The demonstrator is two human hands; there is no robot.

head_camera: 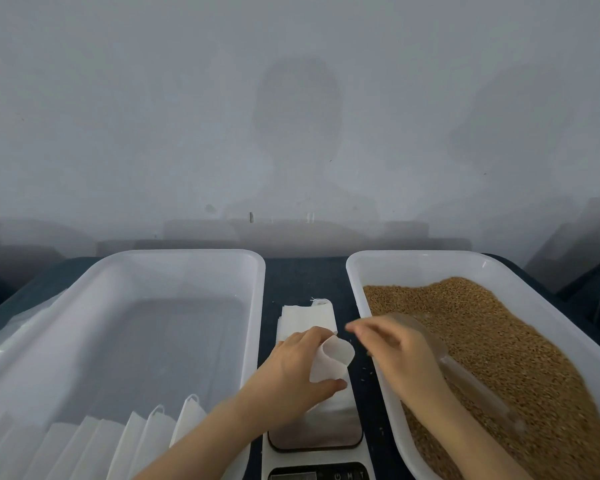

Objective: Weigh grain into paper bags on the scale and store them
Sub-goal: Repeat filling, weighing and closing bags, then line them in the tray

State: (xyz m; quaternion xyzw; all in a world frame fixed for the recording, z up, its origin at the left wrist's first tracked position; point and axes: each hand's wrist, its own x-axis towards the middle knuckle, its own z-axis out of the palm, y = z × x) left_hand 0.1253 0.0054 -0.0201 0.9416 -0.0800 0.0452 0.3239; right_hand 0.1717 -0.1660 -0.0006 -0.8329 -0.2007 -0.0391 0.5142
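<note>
Scale [315,445] display [293,476] cut off; right hand [400,355] blurred
The display runs off the bottom edge, unreadable. Beneath the smeared hand lies perhaps a clear scoop [471,386], hard to make out.

left hand [291,367], fingers curled round paper bag [333,358]; right hand [397,353] palm down, fingers loosely extended leftward, blurred.

**One head-worn view, tilted down**

We look from our own head, forward and down, close over the table [305,278]. The wall [291,98] fills 12 o'clock, the scale [316,441] sits at 6, the storage bin [187,252] at 8, the grain bin [413,254] at 4.
</note>
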